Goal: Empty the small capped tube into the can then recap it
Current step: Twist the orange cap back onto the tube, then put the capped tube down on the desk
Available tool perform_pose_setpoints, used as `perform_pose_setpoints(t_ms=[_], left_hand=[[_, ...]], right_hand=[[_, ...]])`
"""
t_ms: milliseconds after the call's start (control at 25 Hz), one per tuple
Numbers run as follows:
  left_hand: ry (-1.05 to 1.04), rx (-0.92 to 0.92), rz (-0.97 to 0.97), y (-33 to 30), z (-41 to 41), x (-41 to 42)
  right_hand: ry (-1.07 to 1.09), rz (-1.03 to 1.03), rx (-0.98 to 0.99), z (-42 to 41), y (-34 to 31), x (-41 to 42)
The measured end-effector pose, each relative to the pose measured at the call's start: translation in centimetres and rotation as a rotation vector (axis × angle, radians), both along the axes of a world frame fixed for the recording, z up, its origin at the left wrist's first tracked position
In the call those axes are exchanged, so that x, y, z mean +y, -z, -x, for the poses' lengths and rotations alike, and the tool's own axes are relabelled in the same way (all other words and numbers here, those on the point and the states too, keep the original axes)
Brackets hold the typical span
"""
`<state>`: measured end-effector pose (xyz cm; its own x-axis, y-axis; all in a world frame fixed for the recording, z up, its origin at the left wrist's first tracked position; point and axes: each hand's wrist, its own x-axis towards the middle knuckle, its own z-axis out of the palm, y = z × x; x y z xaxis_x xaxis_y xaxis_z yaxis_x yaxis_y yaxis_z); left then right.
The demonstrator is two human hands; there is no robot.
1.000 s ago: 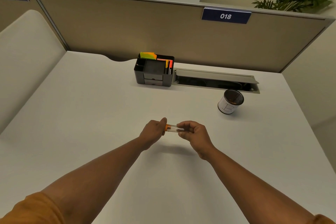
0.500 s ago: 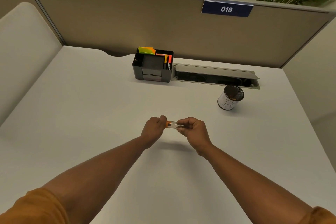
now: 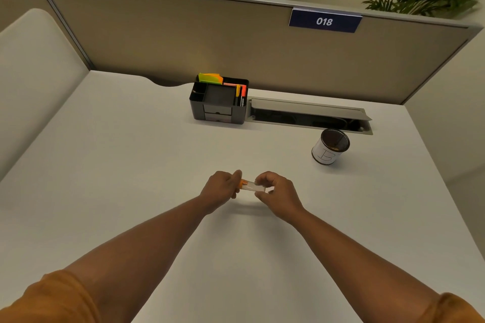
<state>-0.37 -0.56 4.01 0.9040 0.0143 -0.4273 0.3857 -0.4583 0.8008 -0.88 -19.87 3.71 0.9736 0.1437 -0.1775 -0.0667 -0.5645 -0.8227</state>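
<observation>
Clear tube (image 3: pixel 252 186), orange cap (image 3: pixel 243 182)

The person is wearing orange-brown sleeves (image 3: pixel 52 299), showing at seven and five o'clock and ending above the elbows, leaving both forearms (image 3: pixel 147 246) bare.

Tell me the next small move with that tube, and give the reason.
Probably twist the orange cap off with the left hand while the right hand steadies the small clear tube. The cap looks still seated, both hands hold the tube level above the desk, and the can stands open, off to the right.
</observation>
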Motion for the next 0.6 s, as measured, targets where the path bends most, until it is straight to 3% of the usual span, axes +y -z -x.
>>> perform_pose_setpoints(t_ms=[160, 360, 600], left_hand=[[0.025, -0.027, -0.026, 0.2, -0.7, 0.7], [0.252, -0.149, -0.451, 1.8, -1.7, 3.0], [0.393, -0.150, -0.619, 4.8, -4.4, 5.2]], right_hand=[[-0.050, 0.152, -0.066, -1.1, 0.2, 0.3], [0.017, 0.175, -0.135, -4.1, -0.4, 1.5], [0.035, 0.231, -0.223, -10.9, -1.2, 4.1]])
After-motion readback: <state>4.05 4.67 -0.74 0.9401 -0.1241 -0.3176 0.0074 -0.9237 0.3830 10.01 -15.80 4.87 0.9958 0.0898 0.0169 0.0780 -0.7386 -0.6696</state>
